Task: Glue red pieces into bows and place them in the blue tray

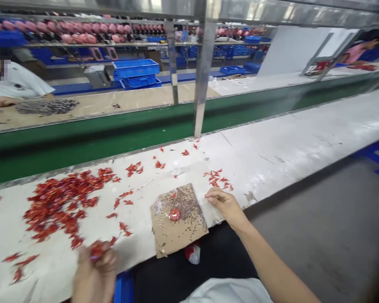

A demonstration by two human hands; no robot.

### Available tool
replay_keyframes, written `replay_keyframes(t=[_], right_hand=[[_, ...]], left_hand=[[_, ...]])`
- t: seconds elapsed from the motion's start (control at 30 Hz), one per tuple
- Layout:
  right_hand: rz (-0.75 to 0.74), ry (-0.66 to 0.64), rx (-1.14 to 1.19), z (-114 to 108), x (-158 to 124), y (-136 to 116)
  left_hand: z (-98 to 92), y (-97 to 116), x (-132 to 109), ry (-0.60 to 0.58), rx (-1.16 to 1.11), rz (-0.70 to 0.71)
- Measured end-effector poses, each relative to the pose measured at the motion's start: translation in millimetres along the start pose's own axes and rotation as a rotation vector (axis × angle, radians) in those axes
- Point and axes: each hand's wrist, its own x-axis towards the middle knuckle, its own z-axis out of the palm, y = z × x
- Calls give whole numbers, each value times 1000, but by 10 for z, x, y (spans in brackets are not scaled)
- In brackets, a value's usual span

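My left hand is low at the table's front edge, blurred, with its fingers closed round a small red piece. My right hand rests on the white table beside the right edge of a brown cardboard square, fingers curled together; nothing shows in them. A red round blob sits in the middle of the cardboard, which is speckled with dark stains. A large heap of small red pieces lies to the left. A smaller scatter of red pieces lies just beyond my right hand.
A green conveyor belt runs behind the white table, with a steel post between. A person in a white shirt works at the far left, another person in pink at the far right. Blue crates stand behind.
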Motion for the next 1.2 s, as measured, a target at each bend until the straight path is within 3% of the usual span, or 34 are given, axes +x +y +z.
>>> replay_keyframes(t=[0.07, 0.17, 0.23, 0.37, 0.47, 0.57, 0.7, 0.93, 1.2], right_hand=[[-8, -37, -67, 41, -51, -16], [25, -161, -204, 167, -184, -100], [-19, -249, -291, 289, -304, -200], [-322, -336, -460, 536, -528, -392], [-443, -294, -504, 633, -628, -428], [-391, -221, -545, 645, -690, -394], [-303, -255, -486, 639, -736, -364], [-134, -360, -368, 646, -711, -433], [-3, -479, -210, 552, -633, -380]], left_hand=[[164, -16, -284, -72, -45, -171], [448, -114, -763, -449, 4, -407], [645, -204, -1045, -582, -45, -503], [893, -317, -1329, -548, -192, -471], [912, -316, -1328, -511, -178, -348], [876, -292, -1281, -483, -22, -229], [843, -313, -1230, -454, 108, -166], [769, -443, -1145, -558, 77, -231], [676, -340, -1159, -747, 81, -392]])
